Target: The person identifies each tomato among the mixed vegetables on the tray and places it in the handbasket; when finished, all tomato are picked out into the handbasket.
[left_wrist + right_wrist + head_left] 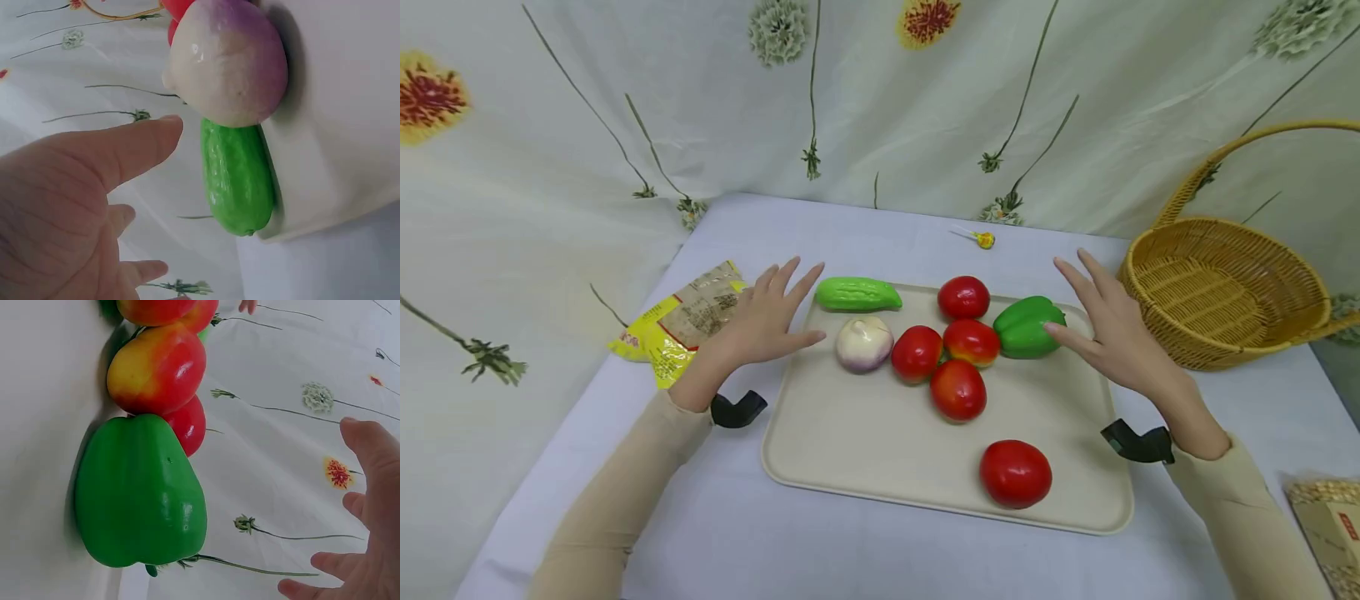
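Floral white cloth (865, 92) is hung behind the tabletop (715, 525). Left grip (760, 325) and right grip (1116, 337) are spread wide near a glossy green cucumber (857, 294) and glossy green bell pepper (140, 494) by the beige tray's (850, 437) far corners; a yellow lollipop (985, 240) is shown only from the head.

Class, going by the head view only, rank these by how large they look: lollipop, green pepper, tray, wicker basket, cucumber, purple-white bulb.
1. Tray
2. Wicker basket, its handle cut off by the picture's edge
3. Green pepper
4. Cucumber and purple-white bulb: too alike to rank, one longer, one rounder
5. Lollipop
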